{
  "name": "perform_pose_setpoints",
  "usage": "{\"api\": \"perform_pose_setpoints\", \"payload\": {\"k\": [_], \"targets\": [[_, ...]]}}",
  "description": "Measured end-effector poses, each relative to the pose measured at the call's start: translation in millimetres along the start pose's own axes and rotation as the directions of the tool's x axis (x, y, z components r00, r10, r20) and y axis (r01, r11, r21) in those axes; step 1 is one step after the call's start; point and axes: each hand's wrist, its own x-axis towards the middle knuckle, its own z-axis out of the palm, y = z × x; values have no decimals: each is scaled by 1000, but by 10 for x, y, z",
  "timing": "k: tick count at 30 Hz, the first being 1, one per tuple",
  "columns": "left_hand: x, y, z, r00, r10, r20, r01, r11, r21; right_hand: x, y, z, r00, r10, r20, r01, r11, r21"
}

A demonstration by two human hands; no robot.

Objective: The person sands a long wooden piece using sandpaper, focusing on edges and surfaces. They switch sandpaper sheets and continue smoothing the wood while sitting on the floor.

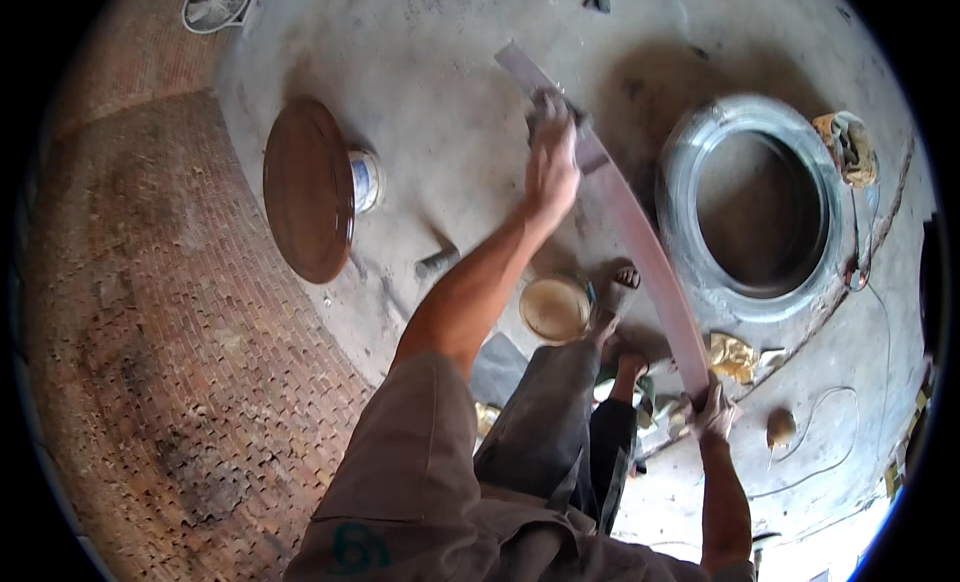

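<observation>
A long, narrow, slightly curved reddish-brown board (645,247) slants from the upper middle down to the lower right, its surface dusty. My left hand (553,162) is closed at its upper part, pressed onto the board. A dark pad-like piece (578,113) shows at its fingers, too small to tell its kind. Lower down, my right hand (713,414) grips the board's near end, with its fingers wrapped around the edge. My feet and dark trousers (540,412) are below, partly hidden behind the board and my left arm.
Right of the board lies a large grey ring (680,207). A glossy brown disc (308,192) rests against a white bucket (368,180) on the left. A round, tan-topped container (556,309) stands near my feet, and a gold crumpled bag (733,358) lies farther right. Brick paving (180,312) borders the concrete.
</observation>
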Motion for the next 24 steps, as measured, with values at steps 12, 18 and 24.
{"api": "perform_pose_setpoints", "payload": {"k": [12,18,24], "targets": [[311,-132,-56,996,79,30,-81,996,43,15,3,-34,996,-33,-81,30,999,-40],[1360,-512,-510,979,-176,102,150,965,216,22,-30,-80,1000,11,-27,-12,999,-37],[517,-543,-274,959,279,57,-284,952,112,20,-59,-47,994,-35,-106,31,999,-31]]}}
